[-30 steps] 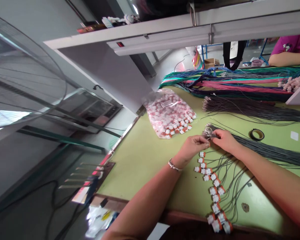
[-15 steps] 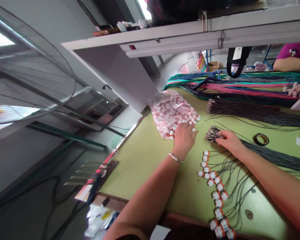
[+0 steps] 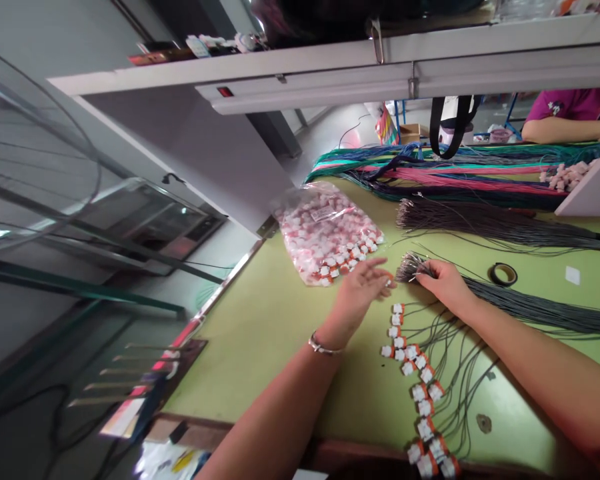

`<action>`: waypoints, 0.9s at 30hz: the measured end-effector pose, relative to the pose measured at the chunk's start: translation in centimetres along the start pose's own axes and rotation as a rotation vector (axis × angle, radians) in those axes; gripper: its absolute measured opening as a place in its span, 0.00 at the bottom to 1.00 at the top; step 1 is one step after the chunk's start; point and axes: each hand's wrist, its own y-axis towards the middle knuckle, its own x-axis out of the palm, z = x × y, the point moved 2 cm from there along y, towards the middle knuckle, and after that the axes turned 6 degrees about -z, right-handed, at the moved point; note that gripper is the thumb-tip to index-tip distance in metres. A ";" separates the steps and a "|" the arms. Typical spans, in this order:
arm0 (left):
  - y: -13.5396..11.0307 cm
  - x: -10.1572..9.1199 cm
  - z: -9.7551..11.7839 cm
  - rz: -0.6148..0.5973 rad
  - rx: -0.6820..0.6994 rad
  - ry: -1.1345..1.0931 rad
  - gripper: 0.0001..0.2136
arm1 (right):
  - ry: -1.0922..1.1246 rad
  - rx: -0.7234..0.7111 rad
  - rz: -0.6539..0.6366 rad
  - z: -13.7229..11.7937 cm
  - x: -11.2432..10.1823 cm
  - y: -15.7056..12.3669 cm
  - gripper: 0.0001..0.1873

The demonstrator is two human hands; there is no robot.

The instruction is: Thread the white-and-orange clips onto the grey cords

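My left hand [image 3: 361, 288] hovers over the green table [image 3: 280, 320] between the clear bag of white-and-orange connectors [image 3: 325, 230] and the grey wire bundle [image 3: 530, 307]. Its upper fingers are stretched out, while its lower fingertips pinch a small white-and-orange connector [image 3: 389, 281]. My right hand [image 3: 443, 283] rests on the metal-tipped end of the grey bundle [image 3: 410, 267], fingers closed on a wire end. A curved row of finished connectors with wires [image 3: 413, 373] runs from below my hands toward the near table edge.
Another dark wire bundle [image 3: 480, 220] and coloured wire bundles [image 3: 455, 173] lie further back. A tape roll [image 3: 503, 273] sits right of my right hand. A white shelf [image 3: 330, 67] hangs overhead. Another person's arm [image 3: 560, 130] shows at the far right.
My left hand reached from the wire ends to the connector bag, then drew back toward the right hand with a connector. My right hand stayed on the bundle's end.
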 end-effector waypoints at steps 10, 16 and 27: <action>-0.6 2.5 -1.2 -0.107 -0.255 -0.552 0.09 | -0.154 -0.075 0.041 0.4 0.4 -0.3 0.07; -0.6 2.3 -1.3 -0.113 -0.258 -0.583 0.08 | -0.282 -0.101 0.044 0.7 0.5 -0.2 0.05; -0.6 2.5 -1.3 -0.106 -0.251 -0.539 0.11 | -0.342 -0.098 0.047 0.8 0.6 -0.2 0.06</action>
